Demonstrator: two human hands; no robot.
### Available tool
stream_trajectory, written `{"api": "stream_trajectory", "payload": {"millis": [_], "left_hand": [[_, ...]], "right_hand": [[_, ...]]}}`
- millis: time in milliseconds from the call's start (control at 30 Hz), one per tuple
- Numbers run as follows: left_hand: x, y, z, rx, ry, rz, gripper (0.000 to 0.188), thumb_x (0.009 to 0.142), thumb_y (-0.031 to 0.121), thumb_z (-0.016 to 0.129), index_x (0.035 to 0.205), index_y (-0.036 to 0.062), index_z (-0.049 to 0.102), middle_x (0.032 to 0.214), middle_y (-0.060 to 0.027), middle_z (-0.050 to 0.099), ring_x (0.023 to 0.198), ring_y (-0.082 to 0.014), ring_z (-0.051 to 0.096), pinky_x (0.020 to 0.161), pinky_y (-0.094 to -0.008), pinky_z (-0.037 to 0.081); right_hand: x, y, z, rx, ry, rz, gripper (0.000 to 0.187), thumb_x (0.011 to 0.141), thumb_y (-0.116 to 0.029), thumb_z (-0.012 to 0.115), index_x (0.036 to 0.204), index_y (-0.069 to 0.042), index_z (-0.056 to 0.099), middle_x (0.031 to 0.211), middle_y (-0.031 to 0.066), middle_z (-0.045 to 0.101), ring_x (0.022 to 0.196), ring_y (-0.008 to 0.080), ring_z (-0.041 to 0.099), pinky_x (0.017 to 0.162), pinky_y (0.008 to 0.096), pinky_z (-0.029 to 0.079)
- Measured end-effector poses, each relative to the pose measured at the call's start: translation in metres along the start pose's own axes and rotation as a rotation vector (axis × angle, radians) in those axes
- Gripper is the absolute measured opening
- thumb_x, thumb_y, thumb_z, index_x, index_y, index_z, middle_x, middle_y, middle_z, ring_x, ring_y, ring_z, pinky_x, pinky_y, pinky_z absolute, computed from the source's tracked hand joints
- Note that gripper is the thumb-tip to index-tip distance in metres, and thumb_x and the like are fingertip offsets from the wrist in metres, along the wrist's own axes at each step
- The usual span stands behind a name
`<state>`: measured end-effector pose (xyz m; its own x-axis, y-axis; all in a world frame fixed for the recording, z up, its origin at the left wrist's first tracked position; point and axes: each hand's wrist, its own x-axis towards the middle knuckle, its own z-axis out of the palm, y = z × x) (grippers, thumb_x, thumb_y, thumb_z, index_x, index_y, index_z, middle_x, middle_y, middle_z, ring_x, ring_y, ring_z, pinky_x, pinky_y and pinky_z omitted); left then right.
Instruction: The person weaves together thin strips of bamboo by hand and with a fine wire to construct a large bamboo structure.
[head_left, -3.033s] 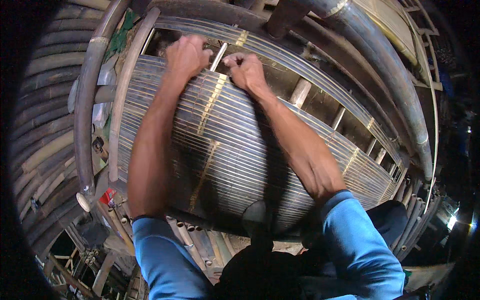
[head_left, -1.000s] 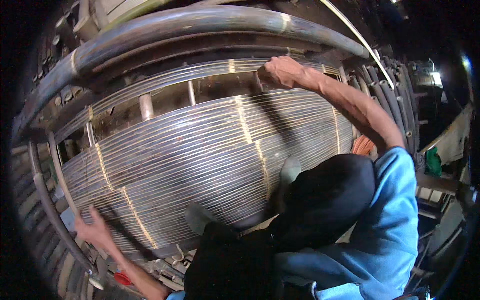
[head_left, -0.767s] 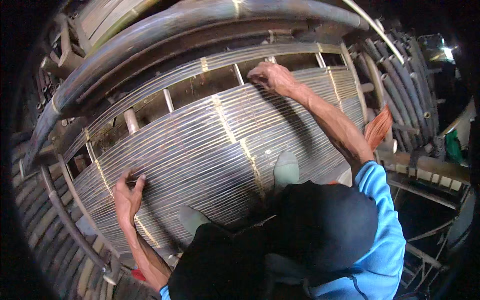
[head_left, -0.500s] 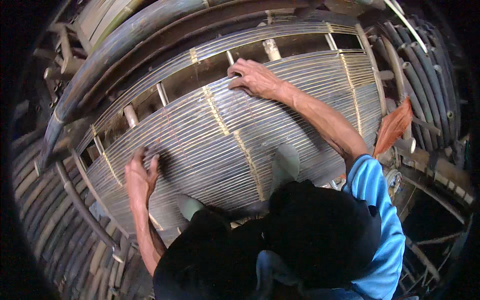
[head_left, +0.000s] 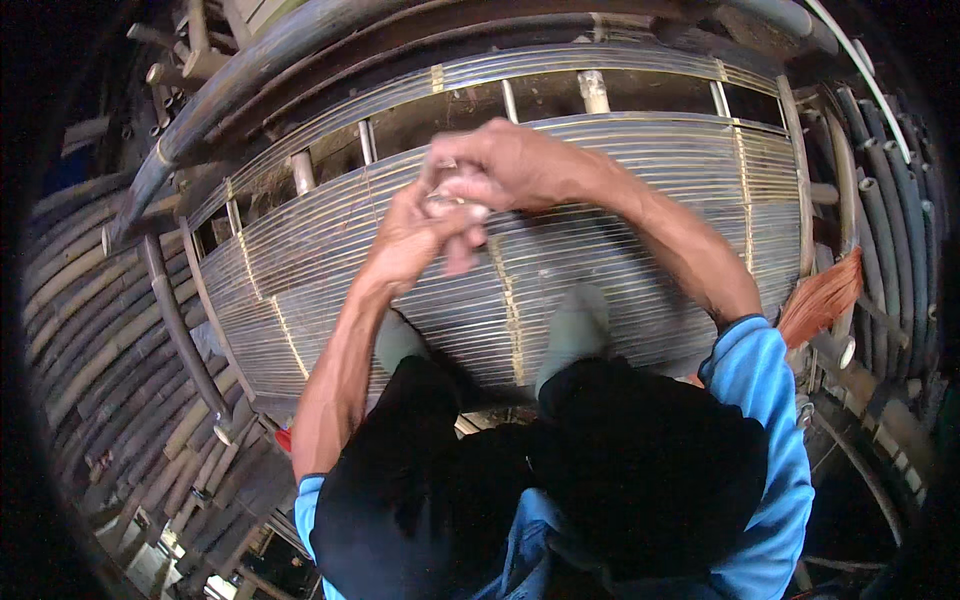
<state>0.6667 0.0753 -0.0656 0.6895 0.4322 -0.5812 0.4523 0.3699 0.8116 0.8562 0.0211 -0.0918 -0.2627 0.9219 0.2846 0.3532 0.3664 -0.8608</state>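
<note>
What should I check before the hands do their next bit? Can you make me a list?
1. Hands together: ok. The left hand and right hand meet above the slatted panel.
2. Something held: cannot tell. The hands overlap and blur.
3. Far strip touching the main slats: not ok. A gap lies between, with crossbars showing.
4. Feet away from hands: ok. The left foot and right foot are nearer the body.
5. Reddish bundle off the slats: ok.

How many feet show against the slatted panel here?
2: the left foot, below the left hand; and the right foot, farther right. Both are partly hidden by the black trousers.
</note>
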Motion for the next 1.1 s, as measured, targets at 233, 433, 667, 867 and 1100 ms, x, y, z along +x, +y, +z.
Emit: {"api": "stream_trajectory", "payload": {"millis": [233,433,667,867,1100], "left_hand": [[-0.033,0.031,-0.116,-0.093,0.25,-0.05,0.019,0.095,0.018,0.066,0.102,0.0013,0.071,0.059,0.0085,0.042,0.051,-0.0018,0.032,0.045,-0.02,0.026],[0.061,-0.005,-0.15,0.664,0.44,0.409,0.024,0.093,0.025,0.067,0.091,0.0043,0.077,0.071,0.0017,0.064,0.056,-0.005,0.046,0.052,-0.0253,0.037],[0.148,0.025,-0.015,0.13,0.058,0.357,0.033,0.098,0.024,0.059,0.121,0.0019,0.068,0.105,-0.0102,0.073,0.101,-0.0164,0.064,0.093,-0.0287,0.046],[0.121,0.059,-0.006,-0.063,-0.321,0.296,0.031,0.098,0.025,0.059,0.113,0.0001,0.071,0.091,-0.0081,0.069,0.079,-0.0106,0.061,0.067,-0.0248,0.047],[0.152,-0.035,-0.086,-0.026,0.352,0.137,0.011,0.084,0.008,0.074,0.091,-0.0009,0.075,0.071,0.0012,0.064,0.057,-0.0059,0.048,0.054,-0.0237,0.039]], "right_hand": [[-0.045,0.014,-0.101,-0.114,0.164,0.26,0.022,0.084,-0.027,0.079,0.095,-0.008,0.077,0.079,0.0008,0.06,0.075,0.0121,0.053,0.064,0.03,0.041],[-0.054,0.069,-0.08,-0.43,0.206,0.426,0.026,0.093,-0.024,0.066,0.11,-0.006,0.074,0.103,0.0132,0.072,0.096,0.0312,0.068,0.087,0.0407,0.053],[-0.028,0.006,-0.081,0.254,0.429,0.263,0.021,0.093,-0.005,0.064,0.113,0.002,0.065,0.092,0.0125,0.073,0.087,0.0187,0.073,0.078,0.0298,0.059],[-0.039,-0.028,-0.116,0.454,0.791,0.189,0.035,0.095,-0.009,0.066,0.127,-0.004,0.052,0.088,0.0159,0.073,0.081,0.0214,0.071,0.075,0.0283,0.058],[-0.075,0.036,-0.122,0.185,0.657,0.489,0.033,0.094,-0.012,0.068,0.124,-0.001,0.06,0.1,0.0122,0.074,0.095,0.0169,0.071,0.085,0.0307,0.057]]}}
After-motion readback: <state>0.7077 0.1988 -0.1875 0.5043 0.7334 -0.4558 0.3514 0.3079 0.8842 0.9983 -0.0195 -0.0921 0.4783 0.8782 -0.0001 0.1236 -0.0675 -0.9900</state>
